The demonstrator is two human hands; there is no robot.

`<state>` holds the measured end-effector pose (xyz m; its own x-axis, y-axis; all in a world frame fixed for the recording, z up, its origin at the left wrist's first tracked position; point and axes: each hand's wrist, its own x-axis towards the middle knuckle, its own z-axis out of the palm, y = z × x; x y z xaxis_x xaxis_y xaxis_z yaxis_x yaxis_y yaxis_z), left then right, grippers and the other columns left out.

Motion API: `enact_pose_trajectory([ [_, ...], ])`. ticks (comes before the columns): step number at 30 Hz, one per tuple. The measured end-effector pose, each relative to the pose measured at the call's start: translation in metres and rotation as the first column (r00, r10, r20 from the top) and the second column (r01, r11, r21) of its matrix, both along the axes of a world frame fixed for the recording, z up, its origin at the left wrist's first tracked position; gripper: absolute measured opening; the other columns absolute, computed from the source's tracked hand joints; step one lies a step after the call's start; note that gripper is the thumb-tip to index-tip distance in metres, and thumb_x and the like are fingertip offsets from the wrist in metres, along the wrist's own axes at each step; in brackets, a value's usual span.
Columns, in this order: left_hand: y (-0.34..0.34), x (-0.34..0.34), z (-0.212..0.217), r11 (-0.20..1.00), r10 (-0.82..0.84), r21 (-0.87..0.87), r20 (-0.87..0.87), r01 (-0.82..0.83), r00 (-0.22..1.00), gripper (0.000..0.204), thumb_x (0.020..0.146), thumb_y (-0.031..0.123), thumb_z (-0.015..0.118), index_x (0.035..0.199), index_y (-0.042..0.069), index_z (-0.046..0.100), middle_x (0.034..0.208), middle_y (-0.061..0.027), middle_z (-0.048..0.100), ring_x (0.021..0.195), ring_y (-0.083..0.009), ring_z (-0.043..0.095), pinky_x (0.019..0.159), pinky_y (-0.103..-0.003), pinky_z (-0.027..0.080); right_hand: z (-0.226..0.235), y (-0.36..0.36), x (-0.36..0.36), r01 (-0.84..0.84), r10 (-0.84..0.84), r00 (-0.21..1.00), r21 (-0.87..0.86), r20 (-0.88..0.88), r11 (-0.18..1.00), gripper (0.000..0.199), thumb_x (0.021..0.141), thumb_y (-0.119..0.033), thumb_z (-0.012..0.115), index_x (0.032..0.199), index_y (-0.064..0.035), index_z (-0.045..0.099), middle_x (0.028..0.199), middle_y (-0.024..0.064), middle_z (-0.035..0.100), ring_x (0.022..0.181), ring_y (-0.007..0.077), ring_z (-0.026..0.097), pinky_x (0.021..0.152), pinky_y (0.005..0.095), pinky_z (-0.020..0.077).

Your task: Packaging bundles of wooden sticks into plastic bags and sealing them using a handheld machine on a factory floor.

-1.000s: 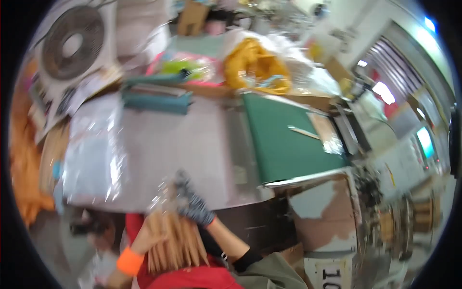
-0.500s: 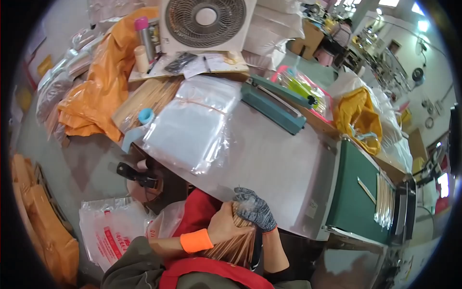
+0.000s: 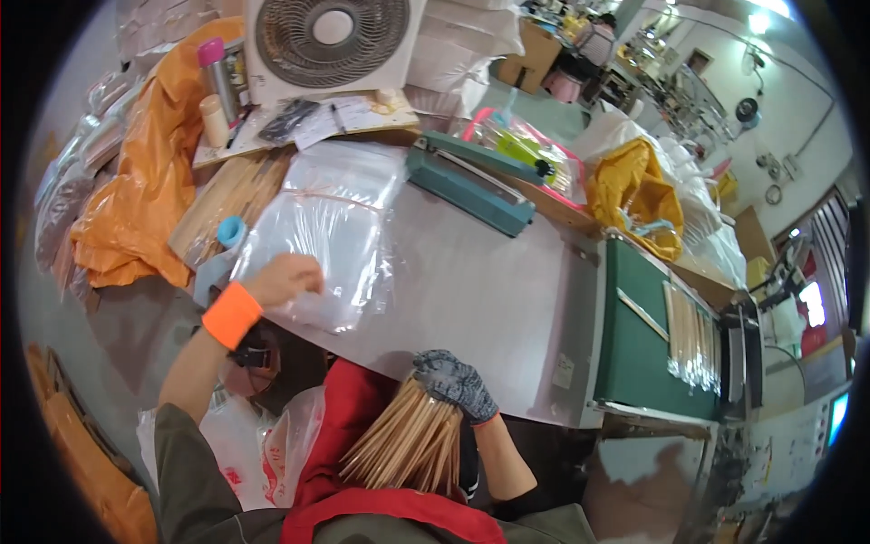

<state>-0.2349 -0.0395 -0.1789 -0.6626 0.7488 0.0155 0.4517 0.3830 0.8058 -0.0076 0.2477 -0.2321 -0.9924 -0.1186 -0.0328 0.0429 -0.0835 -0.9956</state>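
Left hand [image 3: 283,277], bare, orange wristband, rests on the stack of clear plastic bags [image 3: 326,227] at the near left edge of the grey table [image 3: 480,290]; fingers curled together on the bags' near corner, though whether they pinch a sheet cannot be told. Right hand [image 3: 453,381], in a grey knit glove, fingers wrapped tight around the top of a bundle of thin wooden sticks [image 3: 408,444], held below the table's near edge, over the red apron. Teal heat sealer [image 3: 471,186] lies aslant near the far edge. Yellow bag [image 3: 634,190] slumps at the far right corner. Green-topped conveyor [image 3: 652,335] abuts the right edge, more sticks [image 3: 693,340] lying on it. Orange sacks [image 3: 136,199] are heaped off the left edge. White box fan [image 3: 331,41] stands beyond the far edge. White printed bag [image 3: 245,444] hangs under the near left corner.
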Motion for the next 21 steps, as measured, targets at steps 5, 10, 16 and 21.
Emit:
enact_pose_trajectory([
  [5, 0.093, 0.095, -0.06, 0.987, -0.121, 0.096, -0.048, 0.125, 0.991, 0.016, 0.076, 0.015, 0.048, 0.074, 0.006, 0.061, 0.073, -0.0117, 0.058, 0.071, -0.0302, 0.057, 0.064, -0.038, 0.045, 0.018, -0.006, 0.008, -0.095, 0.108, 0.99, 0.132, -0.095, 0.987, 0.03, 0.074, -0.01, 0.066, 0.104, -0.0051, 0.063, 0.115, 0.0105, 0.056, 0.111, 0.0249, 0.047, 0.099, 0.0361, 0.0333],
  [10, 0.121, 0.136, -0.13, 0.842, 0.275, 0.385, 0.295, -0.377, 0.915, 0.016, 0.081, 0.016, 0.05, 0.073, 0.002, 0.054, 0.071, -0.0084, 0.055, 0.067, -0.0185, 0.053, 0.061, -0.031, 0.042, -0.007, -0.008, 0.011, -0.152, 0.142, 0.982, -0.071, -0.127, 0.986, 0.036, 0.09, -0.013, 0.041, 0.123, 0.0004, 0.043, 0.12, 0.0087, 0.051, 0.107, 0.0166, 0.05, 0.094, 0.0281, 0.0394],
  [16, 0.097, 0.197, -0.026, 0.838, 0.416, 0.462, -0.199, -0.29, 0.887, 0.011, 0.079, 0.01, 0.059, 0.069, 0.006, 0.055, 0.056, -0.0046, 0.044, 0.051, -0.0169, 0.043, 0.051, -0.028, 0.036, 0.016, -0.067, -0.007, 0.148, -0.185, 0.983, 0.697, -0.022, 0.702, 0.056, 0.081, -0.023, 0.049, 0.131, -0.001, 0.034, 0.131, 0.0183, 0.039, 0.115, 0.0302, 0.043, 0.093, 0.0304, 0.0374],
  [21, 0.092, 0.228, -0.032, 0.906, -0.087, 0.287, -0.596, 0.313, 0.799, 0.011, 0.068, 0.012, 0.065, 0.067, 0.008, 0.056, 0.055, -0.0056, 0.048, 0.048, -0.0268, 0.047, 0.047, -0.035, 0.035, -0.052, -0.068, 0.054, 0.521, -0.309, 0.852, 0.746, -0.423, 0.416, 0.068, 0.082, -0.032, 0.055, 0.134, 0.0004, 0.027, 0.136, 0.0167, 0.034, 0.125, 0.0236, 0.034, 0.1, 0.0313, 0.0316],
])
